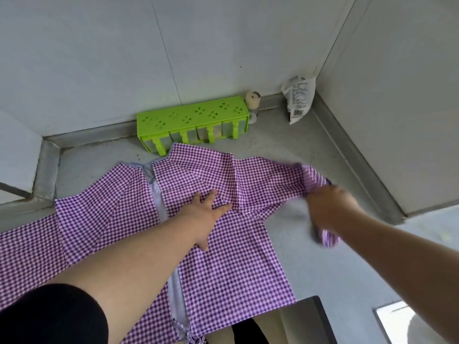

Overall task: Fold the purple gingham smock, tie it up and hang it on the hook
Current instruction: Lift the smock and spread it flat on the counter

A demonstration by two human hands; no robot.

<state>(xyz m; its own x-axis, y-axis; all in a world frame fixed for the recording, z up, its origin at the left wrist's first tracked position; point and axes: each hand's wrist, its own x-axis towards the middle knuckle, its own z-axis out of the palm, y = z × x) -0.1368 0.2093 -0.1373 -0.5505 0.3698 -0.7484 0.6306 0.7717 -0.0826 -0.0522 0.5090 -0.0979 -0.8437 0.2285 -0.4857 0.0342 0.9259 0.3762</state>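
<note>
Smock (236, 256) lies spread flat on grey counter (310, 155), hem hanging over near edge; purple/white gingham, thin woven cloth w/ pale grey placket strip and striped neck trim. L hand (206, 217) flat on chest area, fingers straight and spread, pressing cloth down. R hand (330, 207) blurred, fingers curled round sleeve end, sleeve lifted off counter to the right. Farther back by wall: green plastic rack (191, 115) w/ clover cutouts, white bag (298, 98) in corner.
</note>
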